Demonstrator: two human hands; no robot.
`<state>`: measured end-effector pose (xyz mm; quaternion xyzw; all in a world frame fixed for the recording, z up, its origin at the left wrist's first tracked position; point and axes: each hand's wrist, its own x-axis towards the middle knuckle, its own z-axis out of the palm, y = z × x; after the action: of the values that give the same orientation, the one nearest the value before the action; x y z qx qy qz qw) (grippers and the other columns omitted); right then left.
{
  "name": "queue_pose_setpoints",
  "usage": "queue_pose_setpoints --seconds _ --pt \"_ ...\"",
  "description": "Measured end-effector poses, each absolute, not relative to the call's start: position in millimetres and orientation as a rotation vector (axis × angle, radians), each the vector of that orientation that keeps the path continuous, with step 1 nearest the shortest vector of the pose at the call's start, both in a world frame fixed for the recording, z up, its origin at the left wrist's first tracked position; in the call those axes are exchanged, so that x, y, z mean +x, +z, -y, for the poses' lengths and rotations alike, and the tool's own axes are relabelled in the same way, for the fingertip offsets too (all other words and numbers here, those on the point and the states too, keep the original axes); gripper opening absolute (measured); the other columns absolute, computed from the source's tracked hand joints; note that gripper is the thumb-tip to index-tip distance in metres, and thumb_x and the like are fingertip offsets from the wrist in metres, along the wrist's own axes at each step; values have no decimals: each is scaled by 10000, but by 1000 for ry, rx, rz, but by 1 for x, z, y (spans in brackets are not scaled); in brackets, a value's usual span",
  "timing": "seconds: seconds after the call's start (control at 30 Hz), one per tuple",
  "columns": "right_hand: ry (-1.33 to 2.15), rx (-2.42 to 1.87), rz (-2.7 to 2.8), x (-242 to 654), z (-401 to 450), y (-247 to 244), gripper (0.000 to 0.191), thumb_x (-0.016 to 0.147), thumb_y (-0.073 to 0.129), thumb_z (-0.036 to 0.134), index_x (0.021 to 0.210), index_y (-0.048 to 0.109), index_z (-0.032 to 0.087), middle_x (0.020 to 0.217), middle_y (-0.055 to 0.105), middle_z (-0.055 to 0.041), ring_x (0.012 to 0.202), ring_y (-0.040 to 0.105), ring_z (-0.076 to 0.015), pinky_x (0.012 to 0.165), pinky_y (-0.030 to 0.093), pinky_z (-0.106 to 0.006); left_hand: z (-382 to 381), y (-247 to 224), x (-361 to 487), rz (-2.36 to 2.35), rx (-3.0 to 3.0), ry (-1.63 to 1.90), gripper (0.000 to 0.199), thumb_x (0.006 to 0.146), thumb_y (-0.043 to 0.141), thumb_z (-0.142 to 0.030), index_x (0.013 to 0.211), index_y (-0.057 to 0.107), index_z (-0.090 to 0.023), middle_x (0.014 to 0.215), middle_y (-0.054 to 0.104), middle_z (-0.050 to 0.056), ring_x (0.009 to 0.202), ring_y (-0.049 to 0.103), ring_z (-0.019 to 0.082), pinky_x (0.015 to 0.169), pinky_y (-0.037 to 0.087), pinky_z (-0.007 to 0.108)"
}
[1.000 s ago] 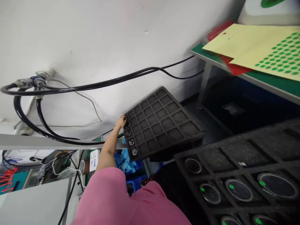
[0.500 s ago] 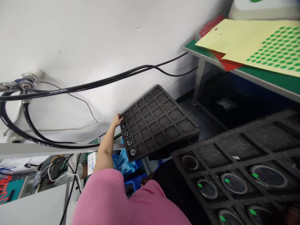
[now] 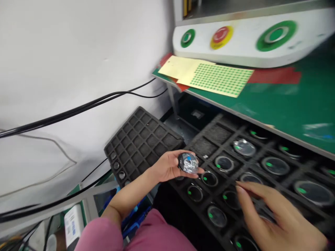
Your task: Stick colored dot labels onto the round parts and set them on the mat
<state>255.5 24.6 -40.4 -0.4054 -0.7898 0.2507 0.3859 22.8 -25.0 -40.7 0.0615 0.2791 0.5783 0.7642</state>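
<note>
My left hand holds up a round black part with a shiny, film-like face and a blue dot. Its fingers are closed around the part's edge, above the left end of the near black foam tray. Round dark parts with green dots, such as this disc, sit in many cells of that tray. Over its right side hovers my right hand, thumb and forefinger tips pinched together; whatever may be between them is too small to make out.
A second black foam tray leans by the wall, with several small round parts along its left edge. Behind stands a green bench with a sheet of green dot stickers and a white button panel. Black cables cross the wall.
My left hand has moved from the far tray's corner to the near tray, bringing the round part. My right hand has come further into view. The view has turned right towards the bench.
</note>
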Motion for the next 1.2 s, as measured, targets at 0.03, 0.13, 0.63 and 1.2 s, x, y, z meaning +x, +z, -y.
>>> queue_pose_setpoints --seconds 0.03,0.13,0.63,1.2 --pt "637 -1002 2028 252 -27 -31 88 926 597 207 995 632 164 944 642 -30 859 606 -117 877 452 -240 19 -39 33 -534 156 1209 526 621 883 -347 1048 698 -102 973 666 134 905 691 292 777 572 387" --pt "792 -957 1978 250 -36 -12 141 958 553 215 1081 617 189 1043 633 -19 964 611 -73 915 454 -162 4 -36 56 -378 257 1078 456 733 818 -332 1114 706 -108 1005 670 142 990 680 282 843 565 394" --pt "823 -1171 1653 264 -33 -2 96 848 676 116 874 655 205 1019 671 0 927 645 -113 834 505 -255 -16 2 107 -846 672 1059 429 896 622 -483 1014 705 -79 859 672 96 746 641 101 713 541 185" --pt "817 -1216 1335 264 -26 -3 203 808 706 79 969 606 151 899 680 -15 819 667 -67 786 560 -146 -17 15 127 -1087 811 1069 326 916 607 -388 942 665 -69 867 702 110 722 635 99 691 525 169"
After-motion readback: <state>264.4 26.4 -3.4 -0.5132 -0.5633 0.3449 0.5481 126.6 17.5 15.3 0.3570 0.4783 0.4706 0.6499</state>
